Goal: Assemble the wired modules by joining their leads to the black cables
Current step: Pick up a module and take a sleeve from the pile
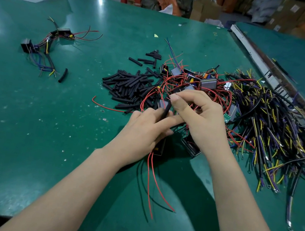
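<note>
One finished-looking bundle of joined modules [46,45] lies far left on the green worktop [29,117]. I judge most work remains: module pile [195,80], black sleeves [130,86] and black cables [276,121] lie unjoined. My left hand [141,131] grips a sleeve [165,111] and module; my right hand [200,116] pinches leads at the sleeve's top.

I see glossy green table mat [65,142], matt black rubbery sleeves [130,86] at 12 o'clock, shiny red-insulated leads [150,183].
</note>
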